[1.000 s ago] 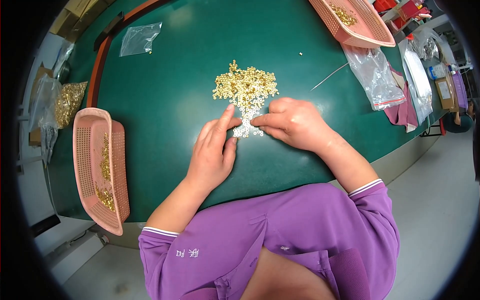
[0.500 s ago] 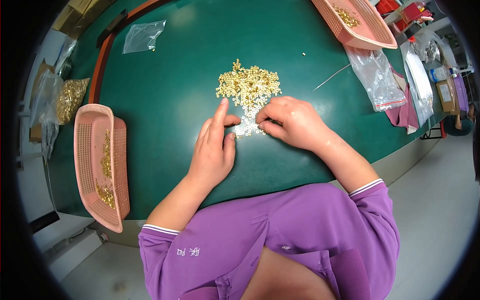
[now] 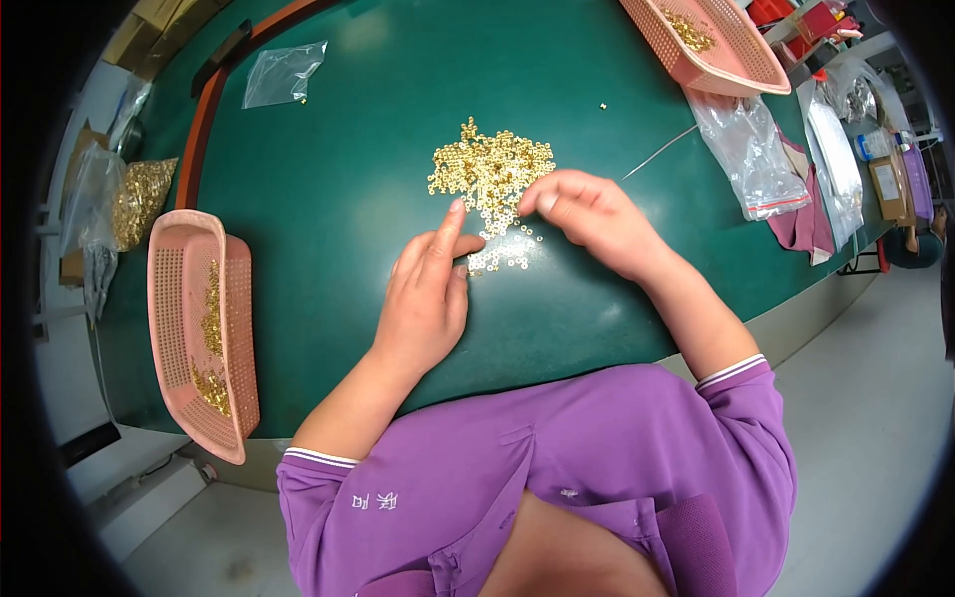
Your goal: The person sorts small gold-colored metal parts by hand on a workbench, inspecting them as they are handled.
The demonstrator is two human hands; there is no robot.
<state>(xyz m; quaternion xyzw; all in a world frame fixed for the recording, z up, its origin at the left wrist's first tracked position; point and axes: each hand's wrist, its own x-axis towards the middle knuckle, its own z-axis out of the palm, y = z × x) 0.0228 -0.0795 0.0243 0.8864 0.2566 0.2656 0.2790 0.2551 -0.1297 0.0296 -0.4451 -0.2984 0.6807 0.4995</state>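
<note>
A heap of small gold-coloured metal ring pieces (image 3: 492, 164) lies on the green table in front of me, and a thinner tail of them trails toward me, whitened by glare (image 3: 497, 261). My left hand (image 3: 428, 289) rests at the left side of this tail, index finger stretched forward and the other fingers apart, holding nothing I can see. At the heap's right edge is my right hand (image 3: 597, 224), its fingers curled and thumb and index tip close together. Whatever may be pinched there is too small or hidden to make out.
Pink plastic baskets with gold pieces stand at the left edge (image 3: 239, 298) and far right (image 3: 741, 80). A clear bag (image 3: 284, 75) lies at the far left, a bag (image 3: 746, 159) and a thin metal rod (image 3: 659, 152) on the right. A filled bag (image 3: 144, 199) stands beyond the wooden rail (image 3: 204, 124).
My right hand has moved away from the near tail of pieces, forward to the heap's right edge. A few pieces at the tail are now uncovered. My left hand has barely shifted.
</note>
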